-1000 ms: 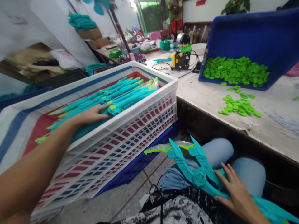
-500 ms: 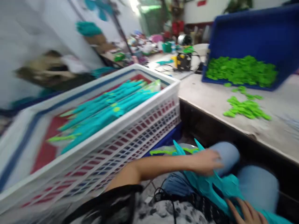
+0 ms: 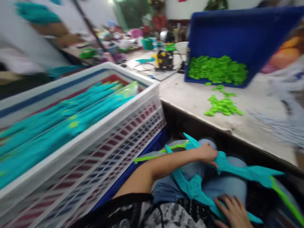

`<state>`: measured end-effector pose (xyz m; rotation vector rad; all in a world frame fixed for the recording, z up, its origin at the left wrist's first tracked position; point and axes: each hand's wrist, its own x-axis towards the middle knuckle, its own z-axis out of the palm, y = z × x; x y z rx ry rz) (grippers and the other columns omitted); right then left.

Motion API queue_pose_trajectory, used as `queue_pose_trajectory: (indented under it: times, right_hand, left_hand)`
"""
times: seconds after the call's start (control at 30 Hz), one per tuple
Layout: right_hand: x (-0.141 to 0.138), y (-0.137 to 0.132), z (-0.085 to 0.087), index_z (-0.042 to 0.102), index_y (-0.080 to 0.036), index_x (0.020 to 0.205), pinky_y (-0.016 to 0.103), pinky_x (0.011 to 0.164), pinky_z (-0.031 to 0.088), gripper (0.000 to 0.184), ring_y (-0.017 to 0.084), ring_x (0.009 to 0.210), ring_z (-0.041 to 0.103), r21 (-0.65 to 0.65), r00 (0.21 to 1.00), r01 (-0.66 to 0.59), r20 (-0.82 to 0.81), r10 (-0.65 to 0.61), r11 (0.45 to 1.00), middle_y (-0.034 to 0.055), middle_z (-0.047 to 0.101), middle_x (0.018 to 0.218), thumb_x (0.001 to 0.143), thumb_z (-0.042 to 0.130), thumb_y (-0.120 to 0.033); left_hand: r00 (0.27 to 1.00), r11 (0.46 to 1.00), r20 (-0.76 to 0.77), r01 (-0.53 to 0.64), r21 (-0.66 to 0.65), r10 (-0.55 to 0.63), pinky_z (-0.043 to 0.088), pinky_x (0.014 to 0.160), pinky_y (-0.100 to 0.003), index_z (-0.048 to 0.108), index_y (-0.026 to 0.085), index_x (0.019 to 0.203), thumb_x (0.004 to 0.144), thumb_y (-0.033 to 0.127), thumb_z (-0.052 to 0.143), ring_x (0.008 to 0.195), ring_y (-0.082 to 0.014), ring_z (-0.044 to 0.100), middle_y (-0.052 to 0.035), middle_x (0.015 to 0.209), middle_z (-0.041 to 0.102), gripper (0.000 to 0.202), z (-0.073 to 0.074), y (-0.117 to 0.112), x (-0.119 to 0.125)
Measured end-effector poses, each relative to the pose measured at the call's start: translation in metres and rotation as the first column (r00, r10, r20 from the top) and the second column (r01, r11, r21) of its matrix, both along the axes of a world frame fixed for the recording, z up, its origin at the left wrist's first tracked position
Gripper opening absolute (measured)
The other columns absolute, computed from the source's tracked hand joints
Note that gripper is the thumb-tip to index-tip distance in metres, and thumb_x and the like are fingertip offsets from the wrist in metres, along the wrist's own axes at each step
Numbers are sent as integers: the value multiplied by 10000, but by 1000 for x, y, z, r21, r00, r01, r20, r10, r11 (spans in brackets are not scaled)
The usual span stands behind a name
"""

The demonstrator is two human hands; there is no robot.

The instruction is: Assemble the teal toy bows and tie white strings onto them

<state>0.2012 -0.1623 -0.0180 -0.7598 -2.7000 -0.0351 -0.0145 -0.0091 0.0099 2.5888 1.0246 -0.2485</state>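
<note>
Two long turquoise bow-shaped plastic pieces lie across my lap. My left hand is closed around the upper bow-shaped piece, near its raised middle block. A lime-green strip with clear film runs off its right end. The lower bow-shaped piece slants down over my legs, nearer my body. My right hand is on its lower part, fingers somewhat spread, with the piece passing between thumb and fingers. Another lime-green strip shows beyond my left forearm.
On my left stands a white slatted crate holding stacked turquoise pieces. A pale worktable is ahead, with a tipped blue bin of green parts and a loose green pile. White cords lie at right.
The turquoise pieces have spread apart; the upper one now extends right across my knees. My left hand has moved slightly up. The view has turned right.
</note>
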Motion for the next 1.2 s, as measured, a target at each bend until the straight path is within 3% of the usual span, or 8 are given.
queue_pose_trajectory:
  times: [0.1,0.2,0.33,0.43,0.6,0.77,0.93,1.2]
  right_hand:
    - [-11,49,43,672,-223,997,340,777,454,217,205,844,618,-72,981,175,-75,-180,982,56,690,890,927,490,-318]
    - [-33,128,77,674,-196,1024,361,782,442,255,233,887,581,-36,921,361,-140,-363,932,87,680,928,953,439,-268]
    - [-86,235,89,672,-156,1066,369,879,444,245,254,972,546,-58,885,443,-131,-446,895,119,658,1038,916,483,-202]
    - [-128,279,85,622,-157,1181,378,905,429,310,269,1031,526,-116,906,423,33,-422,899,128,632,1133,885,530,-176]
    - [-144,289,80,602,-135,1200,385,897,425,337,274,1020,532,-127,898,439,85,-431,889,144,633,1115,893,462,-122]
    - [-77,285,81,622,-140,1163,354,941,434,383,245,1056,543,-172,926,363,-43,-375,916,118,638,1123,804,508,-69]
    - [-6,281,80,696,-191,1040,356,929,470,413,220,1039,587,-220,945,323,19,-327,920,81,656,1110,733,467,-36]
    - [-1,259,64,686,-165,1085,437,959,454,287,270,1072,559,-184,846,493,-126,-518,851,126,642,1153,829,582,-244]
  left_hand:
    - [997,995,80,3,100,-11,329,984,-462,485,43,1296,815,554,593,1069,-322,575,-209,1081,667,710,-3,6,2]
    - [978,984,206,-58,169,22,298,1018,-479,312,49,1431,758,592,641,1139,-332,512,-205,1181,607,925,-10,2,0]
    - [957,981,278,-127,148,81,354,964,-439,398,132,1399,744,584,667,1105,-322,511,-160,1185,585,840,-16,-8,-2]
    - [939,980,311,-180,88,145,392,915,-407,428,129,1381,761,581,652,1071,-306,528,-151,1155,601,798,-22,-9,-3]
    - [929,984,336,-174,26,156,399,915,-407,466,124,1359,759,595,647,1047,-297,545,-144,1065,644,784,-25,-2,-9]
    - [947,988,280,-153,-30,155,399,934,-420,411,121,1405,799,543,626,1091,-314,550,-159,1139,646,770,-16,0,-10]
    - [962,943,131,-198,-266,239,455,879,-378,300,107,1466,843,444,577,1120,-329,588,-179,1238,617,760,-2,9,1]
    - [938,844,178,-171,-508,297,450,907,-322,413,97,1402,820,332,566,1130,-287,596,-159,1261,616,646,-7,33,7]
